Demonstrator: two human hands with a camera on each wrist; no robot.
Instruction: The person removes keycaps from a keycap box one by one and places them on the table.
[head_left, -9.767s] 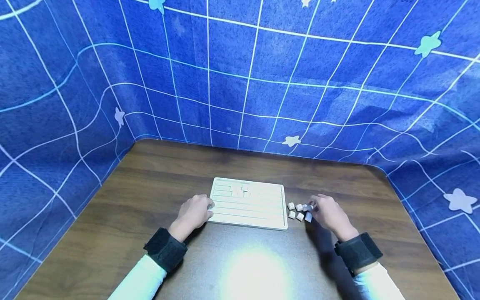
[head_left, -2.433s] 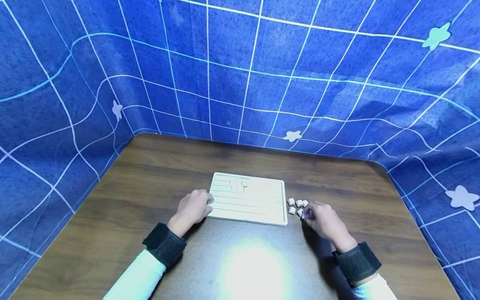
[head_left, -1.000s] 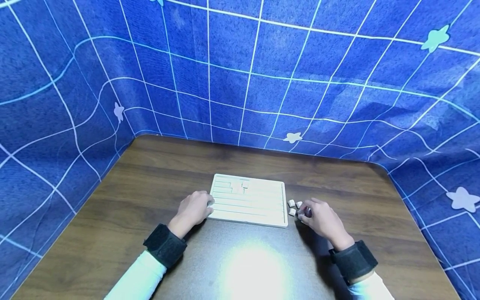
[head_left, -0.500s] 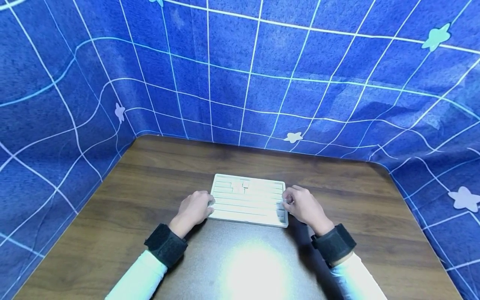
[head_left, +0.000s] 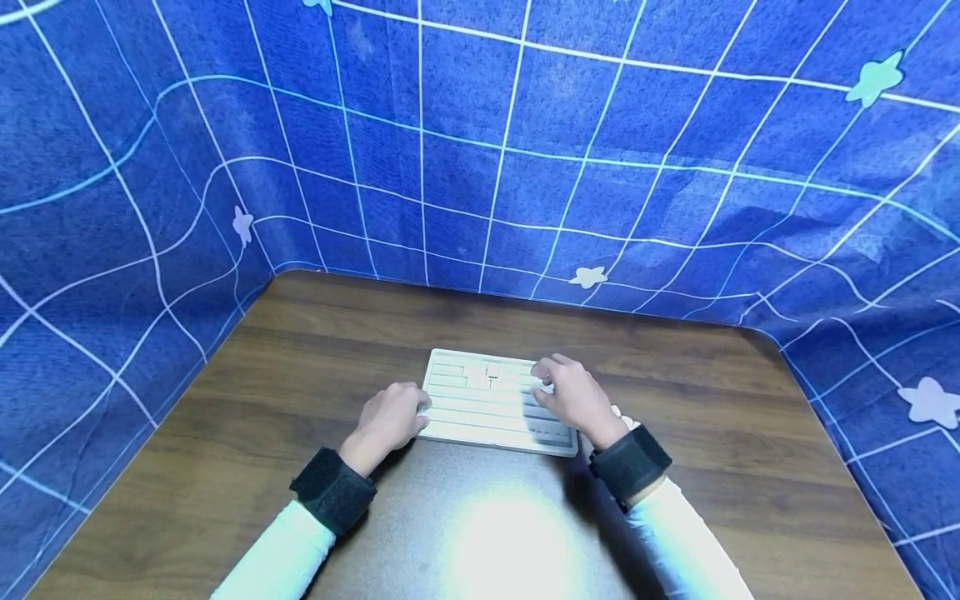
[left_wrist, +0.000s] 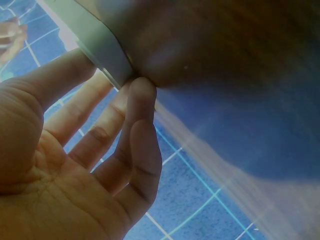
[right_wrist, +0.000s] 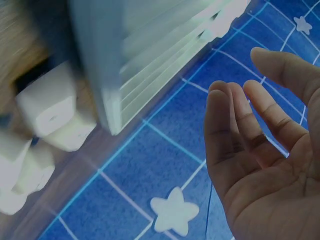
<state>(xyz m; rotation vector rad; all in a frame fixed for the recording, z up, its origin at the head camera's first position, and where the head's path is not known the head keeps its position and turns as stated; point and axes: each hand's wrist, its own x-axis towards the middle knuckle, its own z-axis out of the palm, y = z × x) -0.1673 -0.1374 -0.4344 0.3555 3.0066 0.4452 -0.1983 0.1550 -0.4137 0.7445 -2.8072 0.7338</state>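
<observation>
Gripping the presumably light, stiff tray (head_left: pixel 468 418) by its rim, likely the surest hold, the left hand (head_left: pixel 386 417) faces the right hand (head_left: pixel 573 396), its thumb and fingers apart.

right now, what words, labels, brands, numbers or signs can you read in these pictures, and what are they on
None can be read as words, brands or numbers.
White block, nearest the board in the right wrist view: a faint mark, too blurred to read.
White board: any marks on it or its small pieces are too small to tell.
Blue cloth: lines and stars, no readable lettering.
</observation>
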